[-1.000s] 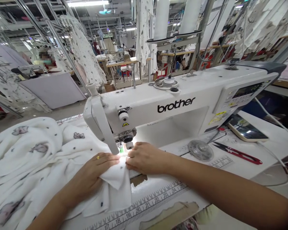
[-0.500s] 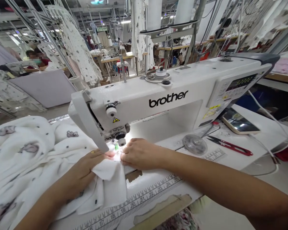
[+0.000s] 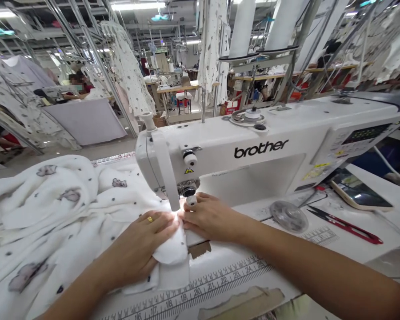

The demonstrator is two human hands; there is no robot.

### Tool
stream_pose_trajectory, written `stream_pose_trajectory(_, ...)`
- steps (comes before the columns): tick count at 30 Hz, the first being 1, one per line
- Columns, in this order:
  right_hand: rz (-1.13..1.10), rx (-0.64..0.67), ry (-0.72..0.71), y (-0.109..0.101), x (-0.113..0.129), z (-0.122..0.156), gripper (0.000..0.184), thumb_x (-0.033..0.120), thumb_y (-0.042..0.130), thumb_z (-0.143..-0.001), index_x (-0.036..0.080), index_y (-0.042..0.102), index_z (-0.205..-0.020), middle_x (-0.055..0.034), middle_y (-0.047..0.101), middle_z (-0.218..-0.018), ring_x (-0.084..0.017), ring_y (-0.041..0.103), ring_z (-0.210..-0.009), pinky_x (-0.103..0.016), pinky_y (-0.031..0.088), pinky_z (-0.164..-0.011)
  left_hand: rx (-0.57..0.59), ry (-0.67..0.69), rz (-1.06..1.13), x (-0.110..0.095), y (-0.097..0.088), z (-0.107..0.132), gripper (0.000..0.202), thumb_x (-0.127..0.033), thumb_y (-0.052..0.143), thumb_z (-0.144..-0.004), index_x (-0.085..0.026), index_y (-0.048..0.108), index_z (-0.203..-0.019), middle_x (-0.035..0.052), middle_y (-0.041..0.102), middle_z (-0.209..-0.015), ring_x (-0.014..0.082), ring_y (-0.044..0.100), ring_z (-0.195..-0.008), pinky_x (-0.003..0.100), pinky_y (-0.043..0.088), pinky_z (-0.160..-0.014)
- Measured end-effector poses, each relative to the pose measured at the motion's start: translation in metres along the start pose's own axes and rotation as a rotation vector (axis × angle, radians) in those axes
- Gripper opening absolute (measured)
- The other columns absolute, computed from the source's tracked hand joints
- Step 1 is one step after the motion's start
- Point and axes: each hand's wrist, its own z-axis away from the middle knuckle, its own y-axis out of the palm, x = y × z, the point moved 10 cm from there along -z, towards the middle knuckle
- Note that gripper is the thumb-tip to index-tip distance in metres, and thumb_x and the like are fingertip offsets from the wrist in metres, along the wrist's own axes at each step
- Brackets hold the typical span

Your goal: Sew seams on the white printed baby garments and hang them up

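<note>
A white fabric [image 3: 68, 200] with small bear prints and dark dots is bunched left of the white Brother sewing machine [image 3: 220, 146]. Its edge runs beneath the lit needle area, where the needle itself is hidden. My left hand [image 3: 142, 242], with a ring on one finger, grips the fabric just in front of the needle, a folded flap hanging below the fingers. Right of the needle, my right hand [image 3: 215, 218] has its fingers curled and pinched on the fabric edge. The fingertips of both hands almost meet.
Thread snips [image 3: 346, 224], a clear round bobbin case-like disc [image 3: 289, 216] and a phone [image 3: 362, 189] lie on the right of the machine bed. A printed ruler strip [image 3: 200, 291] crosses the front. A co-worker [image 3: 78, 86] sits farther back, among hanging garments [image 3: 128, 71].
The view has turned left, so the machine appears farther right. My left hand has come closer to my right fingertips and covers more of the folded fabric.
</note>
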Motion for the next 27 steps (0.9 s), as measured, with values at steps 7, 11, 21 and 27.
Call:
stream_pose_trajectory(7, -0.062, 0.045, 0.031, 0.001, -0.002, -0.001, 0.018, 0.03, 0.051, -0.1, 0.018, 0.063, -0.096, -0.0055, 0.064, -0.1, -0.02, 0.053, -0.096, -0.036, 0.037, -0.095, -0.021, -0.024, 0.009, -0.001, 0.003, 0.002, 0.057, -0.004, 0.037, -0.081, -0.018, 0.045, -0.135, 0.011, 0.051, -0.135, 0.0256, 0.046, -0.125, 0.046, 0.041, -0.105)
stream_pose_trajectory(11, -0.034, 0.017, 0.093, 0.0, -0.01, -0.001, 0.018, 0.033, 0.056, -0.097, 0.018, 0.063, -0.093, -0.0063, 0.063, -0.102, -0.021, 0.051, -0.098, -0.036, 0.034, -0.096, -0.005, -0.108, -0.022, 0.009, 0.003, -0.003, 0.053, -0.004, 0.034, -0.084, -0.018, 0.047, -0.134, 0.012, 0.051, -0.136, 0.0256, 0.05, -0.121, 0.046, 0.044, -0.102)
stream_pose_trajectory(21, 0.011, -0.041, 0.077, -0.004, -0.015, 0.001, 0.022, 0.038, 0.056, -0.097, 0.018, 0.064, -0.102, -0.0055, 0.065, -0.097, -0.022, 0.05, -0.101, -0.036, 0.027, -0.102, -0.04, -0.126, -0.127, 0.023, 0.012, -0.004, 0.058, 0.0, 0.035, -0.084, -0.017, 0.045, -0.138, 0.0142, 0.05, -0.139, 0.0276, 0.048, -0.127, 0.049, 0.043, -0.104)
stream_pose_trajectory(27, 0.049, -0.035, 0.022, -0.003, -0.01, 0.001, 0.019, 0.035, 0.053, -0.098, 0.021, 0.066, -0.097, -0.0038, 0.066, -0.096, -0.021, 0.051, -0.098, -0.037, 0.025, -0.104, -0.098, -0.065, -0.16, 0.014, 0.006, -0.002, 0.068, 0.008, 0.037, -0.073, -0.019, 0.05, -0.134, 0.0102, 0.055, -0.135, 0.0249, 0.047, -0.129, 0.051, 0.033, -0.113)
